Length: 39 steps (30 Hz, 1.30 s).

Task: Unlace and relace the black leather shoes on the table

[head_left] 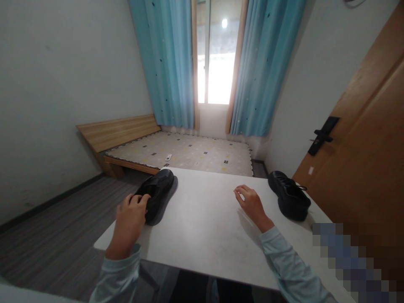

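Observation:
At the table's left edge my left hand (130, 219) is closed on the near part of a black shoe (159, 189), its fingers bent over the shoe's side. The shoe's toe points away from me, and part of it is hidden behind the hand. My right hand (251, 205) hovers over the right half of the white table (202, 223). Its fingers are loosely curled, with a gap to the thumb and nothing visible between them. A second black shoe, with laces (288, 195), rests near the table's right edge, apart from my right hand.
Beyond the table stands a bed with a patterned mattress (195, 151), and a small white remote (168, 157) lies on it. A wooden door (362, 139) with a black handle is close on the right. Blue curtains (170, 63) frame the window behind.

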Available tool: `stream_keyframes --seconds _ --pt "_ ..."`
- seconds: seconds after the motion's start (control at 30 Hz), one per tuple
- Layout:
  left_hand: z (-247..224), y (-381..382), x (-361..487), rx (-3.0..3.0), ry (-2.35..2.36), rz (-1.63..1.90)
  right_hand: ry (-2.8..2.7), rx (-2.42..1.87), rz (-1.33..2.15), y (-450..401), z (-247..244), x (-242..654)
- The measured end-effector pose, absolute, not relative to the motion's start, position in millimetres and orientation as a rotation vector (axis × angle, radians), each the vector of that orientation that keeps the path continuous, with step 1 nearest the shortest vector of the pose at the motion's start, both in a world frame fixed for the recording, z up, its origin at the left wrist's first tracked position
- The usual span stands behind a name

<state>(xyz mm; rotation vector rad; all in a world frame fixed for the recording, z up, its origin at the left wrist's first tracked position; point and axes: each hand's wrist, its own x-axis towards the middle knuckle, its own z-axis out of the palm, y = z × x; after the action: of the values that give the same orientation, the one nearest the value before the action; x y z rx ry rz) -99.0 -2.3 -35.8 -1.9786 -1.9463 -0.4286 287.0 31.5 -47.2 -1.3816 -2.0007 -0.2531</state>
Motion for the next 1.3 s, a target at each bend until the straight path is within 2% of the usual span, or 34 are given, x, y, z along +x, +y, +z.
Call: stream_keyframes --seconds 0.17,0.47,0.67,0.97,1.3 --pt "-26 -10 -58 -1.915 -1.88 -0.496 -2.004 -1.504 -0.335 33 -43 292" --pt "-22 -13 9 -2.802 -1.435 -0.569 -1.626 -1.907 -0.626 27 -24 327" --pt "0 -9 39 -3.071 -1.263 -0.394 -1.398 -2.383 -0.722 13 -6 350" --pt "2 38 65 -3.102 -1.094 -0.495 -1.376 -2.632 -0.336 7 -5 377" --pt "-37 80 71 -3.083 -1.14 -0.93 -1.467 -2.699 -0.184 14 -9 403"
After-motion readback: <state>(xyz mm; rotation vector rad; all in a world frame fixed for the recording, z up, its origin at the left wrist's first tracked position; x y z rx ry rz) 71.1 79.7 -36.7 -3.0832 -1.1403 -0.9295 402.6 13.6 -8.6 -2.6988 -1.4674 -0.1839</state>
